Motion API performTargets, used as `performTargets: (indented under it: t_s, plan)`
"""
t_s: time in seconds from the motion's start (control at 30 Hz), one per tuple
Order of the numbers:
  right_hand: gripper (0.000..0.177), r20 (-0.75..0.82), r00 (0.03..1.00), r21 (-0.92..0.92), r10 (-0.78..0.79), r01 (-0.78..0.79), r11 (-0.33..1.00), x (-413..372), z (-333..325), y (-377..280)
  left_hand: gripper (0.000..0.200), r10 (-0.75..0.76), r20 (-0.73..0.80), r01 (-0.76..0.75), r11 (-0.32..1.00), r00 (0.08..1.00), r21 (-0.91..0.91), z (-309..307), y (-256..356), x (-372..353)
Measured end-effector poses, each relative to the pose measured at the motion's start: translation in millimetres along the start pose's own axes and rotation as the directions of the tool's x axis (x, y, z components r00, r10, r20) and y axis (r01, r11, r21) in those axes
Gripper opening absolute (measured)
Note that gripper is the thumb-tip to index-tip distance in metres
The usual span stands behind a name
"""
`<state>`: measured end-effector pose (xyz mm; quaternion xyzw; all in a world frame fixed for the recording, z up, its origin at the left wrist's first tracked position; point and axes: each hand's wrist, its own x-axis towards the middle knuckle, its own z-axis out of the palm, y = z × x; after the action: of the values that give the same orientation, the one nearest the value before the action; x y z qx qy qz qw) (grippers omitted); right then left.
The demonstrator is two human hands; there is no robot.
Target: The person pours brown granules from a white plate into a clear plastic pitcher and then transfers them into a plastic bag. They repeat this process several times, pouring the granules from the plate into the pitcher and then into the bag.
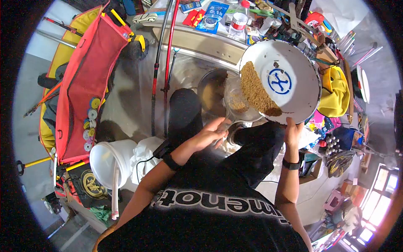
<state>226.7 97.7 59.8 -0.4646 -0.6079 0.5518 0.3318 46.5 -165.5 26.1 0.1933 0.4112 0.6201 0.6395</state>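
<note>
My right hand [294,128] grips the near rim of a white enamel basin [300,69] with a blue mark and chipped edge. The basin tilts left, and brown grainy material [257,90] is heaped along its lower side. Closed around a handle, my left hand [215,132] holds a round strainer [251,115], with some of the same grains inside. The strainer sits just beneath the basin's lower edge. Lower down, a dark round pan [205,92] holds fine tan powder and is partly hidden by the strainer.
A cluttered table [197,40] stands ahead, carrying packets and a jar [238,23]. Red and black rods [161,67] lean against it. To my left are an open red bag [86,84] and a white bucket [107,164]. A yellow bag [336,92] lies at the right.
</note>
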Motion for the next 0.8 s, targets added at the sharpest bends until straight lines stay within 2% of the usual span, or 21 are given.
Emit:
performTargets:
  t_s: [0.27,0.4,0.47,0.8]
  plan:
    - [0.035,0.005,0.990,-0.044,-0.139,0.139,0.989,-0.8,6.0,-9.3,0.041,0.012,0.002,-0.012,1.000,1.000,-0.015,-1.0,-1.6,-0.7]
    - [0.033,0.016,0.994,-0.025,-0.105,0.106,0.994,-4.1,8.1,-15.0,0.041,0.002,-0.005,-0.002,1.000,1.000,-0.015,-1.0,-1.7,-1.8]
    - [0.032,-0.001,0.986,-0.044,-0.168,0.168,0.985,-3.5,8.7,-14.2,0.041,0.006,-0.006,-0.006,1.000,1.000,-0.014,-1.3,-1.7,-1.3]
    - [0.030,0.036,0.996,0.000,-0.086,0.086,0.996,-6.6,7.9,-18.2,0.041,0.013,-0.012,-0.013,1.000,1.000,-0.011,-1.8,1.0,-2.2]
